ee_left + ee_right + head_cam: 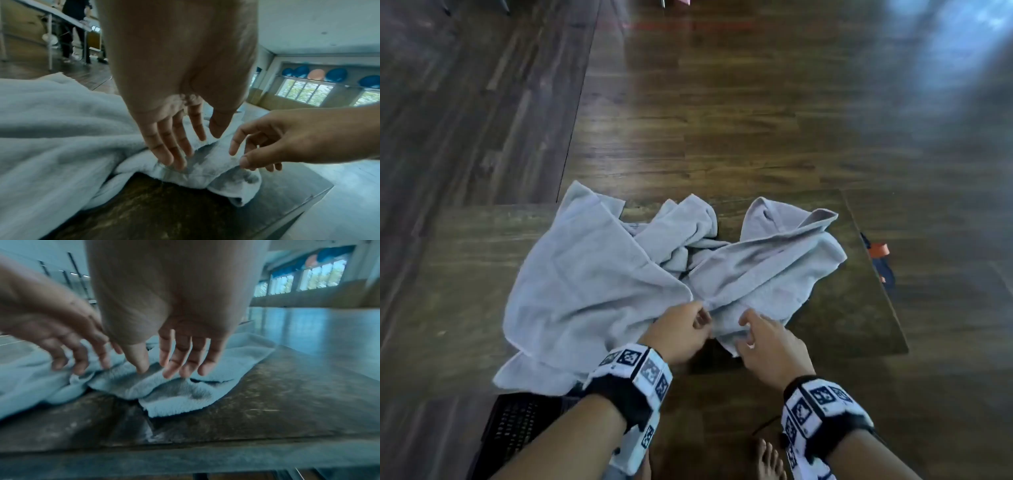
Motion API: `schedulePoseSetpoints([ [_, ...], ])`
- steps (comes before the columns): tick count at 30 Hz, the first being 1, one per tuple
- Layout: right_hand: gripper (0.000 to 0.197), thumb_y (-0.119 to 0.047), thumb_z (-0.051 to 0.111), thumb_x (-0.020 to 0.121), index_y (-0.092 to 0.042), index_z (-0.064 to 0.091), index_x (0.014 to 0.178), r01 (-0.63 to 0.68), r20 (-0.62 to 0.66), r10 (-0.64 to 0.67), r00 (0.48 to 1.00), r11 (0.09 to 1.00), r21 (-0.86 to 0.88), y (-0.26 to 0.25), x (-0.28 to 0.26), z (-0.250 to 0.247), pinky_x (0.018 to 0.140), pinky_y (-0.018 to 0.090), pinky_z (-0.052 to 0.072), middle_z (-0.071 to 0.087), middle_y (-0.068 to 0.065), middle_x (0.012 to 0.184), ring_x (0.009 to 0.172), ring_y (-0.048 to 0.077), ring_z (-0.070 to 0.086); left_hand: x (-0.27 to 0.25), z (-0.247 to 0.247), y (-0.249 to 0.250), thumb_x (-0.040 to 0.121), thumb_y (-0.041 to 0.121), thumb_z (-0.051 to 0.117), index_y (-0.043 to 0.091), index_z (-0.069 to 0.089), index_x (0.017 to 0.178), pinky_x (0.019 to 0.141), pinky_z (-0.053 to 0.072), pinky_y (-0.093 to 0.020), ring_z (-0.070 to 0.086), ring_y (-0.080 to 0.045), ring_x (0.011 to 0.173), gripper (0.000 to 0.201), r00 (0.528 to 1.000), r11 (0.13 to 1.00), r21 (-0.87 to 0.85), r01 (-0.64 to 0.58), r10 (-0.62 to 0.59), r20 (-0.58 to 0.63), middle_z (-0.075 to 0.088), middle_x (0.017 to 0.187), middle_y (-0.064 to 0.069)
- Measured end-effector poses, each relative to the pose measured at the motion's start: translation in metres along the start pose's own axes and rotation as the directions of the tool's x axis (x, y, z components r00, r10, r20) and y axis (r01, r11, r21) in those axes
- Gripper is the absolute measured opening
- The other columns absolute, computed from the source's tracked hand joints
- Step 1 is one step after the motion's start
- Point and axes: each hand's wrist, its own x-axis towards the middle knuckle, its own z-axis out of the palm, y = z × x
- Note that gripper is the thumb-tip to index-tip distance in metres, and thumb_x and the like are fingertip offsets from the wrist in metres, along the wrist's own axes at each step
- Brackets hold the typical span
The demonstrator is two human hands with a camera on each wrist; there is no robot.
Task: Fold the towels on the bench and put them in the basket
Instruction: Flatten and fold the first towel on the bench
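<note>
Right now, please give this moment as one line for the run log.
stage: reaching | left hand: open over towels | right hand: open | towels: crumpled on bench | folded: none

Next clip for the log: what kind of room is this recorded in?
Probably a large hall or activity room, not a home. The dark wood-plank floor stretches wide and open, blue and orange balloons hang above a row of windows, and a folding table stands farther off.
</note>
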Motion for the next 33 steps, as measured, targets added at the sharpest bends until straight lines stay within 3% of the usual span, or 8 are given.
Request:
schedulePoseSetpoints([
  [4, 0.047, -0.052, 0.059, 0.088, -0.024, 0.049, 0.125, 0.053, -0.173, -0.099, 0.980, 0.965, -0.255, 0.013, 0.026, 0.055, 0.096, 0.036, 0.045, 0.060, -0.004, 0.120, 0.115, 0.021, 0.057, 0.033, 0.032, -0.033, 0.087, 0.025, 0.058, 0.026, 0.050, 0.113, 0.086, 0.052, -0.042, 0.056, -0.024, 0.106, 0.028, 0.985, 0.959, 0.276, -0.058, 0.100, -0.139, 0.051, 0.118, -0.001],
  [7, 0.030, -0.031, 0.070, 0.082, -0.015, 0.064, 0.107, 0.108, -0.359, -0.220, 0.907, 0.946, -0.306, 0.024, 0.028, 0.081, 0.077, 0.040, 0.053, 0.066, 0.002, 0.096, 0.089, 0.026, 0.065, 0.039, 0.052, -0.057, 0.088, 0.029, 0.056, 0.028, 0.045, 0.125, 0.081, 0.053, -0.042, 0.050, -0.025, 0.115, 0.039, 0.957, 0.897, 0.430, -0.102, 0.206, -0.203, 0.039, 0.127, -0.001],
  [11, 0.010, -0.017, 0.072, 0.083, -0.015, 0.063, 0.086, 0.158, -0.491, -0.323, 0.809, 0.924, -0.348, 0.024, 0.012, 0.083, 0.070, 0.038, 0.051, 0.064, 0.002, 0.081, 0.076, 0.026, 0.065, 0.027, 0.060, -0.059, 0.091, 0.027, 0.052, 0.024, 0.051, 0.107, 0.073, 0.051, -0.039, 0.053, -0.024, 0.110, 0.016, 0.904, 0.833, 0.536, -0.134, 0.325, -0.279, 0.044, 0.118, -0.001],
  [14, 0.008, -0.018, 0.061, 0.092, -0.017, 0.056, 0.086, 0.207, -0.579, -0.323, 0.749, 0.944, -0.258, 0.021, -0.016, 0.065, 0.068, 0.037, 0.043, 0.059, 0.000, 0.082, 0.075, 0.026, 0.059, -0.001, 0.062, -0.047, 0.093, 0.024, 0.050, 0.017, 0.058, 0.100, 0.081, 0.051, -0.041, 0.054, -0.025, 0.106, 0.012, 0.856, 0.882, 0.422, -0.209, 0.374, -0.358, 0.053, 0.113, -0.003],
  [19, 0.007, -0.022, 0.054, 0.098, -0.025, 0.052, 0.091, 0.372, -0.705, -0.274, 0.654, 0.928, -0.015, 0.027, -0.061, 0.024, 0.062, 0.033, 0.040, 0.058, -0.006, 0.092, 0.080, 0.016, 0.054, -0.048, 0.043, -0.009, 0.099, 0.019, 0.049, 0.013, 0.047, 0.089, 0.057, 0.035, -0.025, 0.049, -0.009, 0.062, 0.012, 0.721, 0.899, 0.135, -0.417, 0.417, -0.553, 0.053, 0.072, 0.002],
  [22, 0.009, -0.017, 0.055, 0.097, -0.022, 0.058, 0.104, 0.435, -0.759, -0.241, 0.605, 0.898, 0.061, 0.033, -0.077, 0.004, 0.071, 0.036, 0.046, 0.061, -0.007, 0.102, 0.089, 0.014, 0.056, -0.071, 0.023, 0.019, 0.100, 0.015, 0.048, 0.010, 0.045, 0.092, 0.058, 0.035, -0.022, 0.043, -0.005, 0.058, 0.010, 0.661, 0.868, 0.070, -0.491, 0.424, -0.619, 0.049, 0.069, 0.005],
  [29, 0.022, -0.008, 0.050, 0.097, -0.026, 0.055, 0.107, 0.412, -0.730, -0.144, 0.668, 0.889, 0.202, 0.040, -0.091, -0.006, 0.080, 0.030, 0.043, 0.061, -0.004, 0.108, 0.097, 0.014, 0.059, -0.111, -0.009, 0.066, 0.104, 0.020, 0.043, 0.011, 0.046, 0.099, 0.066, 0.043, -0.040, 0.049, -0.020, 0.065, 0.011, 0.680, 0.853, 0.156, -0.498, 0.496, -0.540, 0.052, 0.072, -0.002],
  [33, 0.025, -0.036, 0.065, 0.094, -0.025, 0.057, 0.116, 0.466, -0.695, -0.134, 0.706, 0.827, 0.314, 0.028, -0.100, -0.008, 0.084, 0.030, 0.050, 0.060, -0.003, 0.109, 0.100, 0.015, 0.060, -0.123, -0.017, 0.080, 0.104, 0.023, 0.042, 0.014, 0.047, 0.097, 0.060, 0.035, -0.032, 0.046, -0.012, 0.061, 0.012, 0.706, 0.873, 0.144, -0.465, 0.465, -0.535, 0.050, 0.070, 0.004],
])
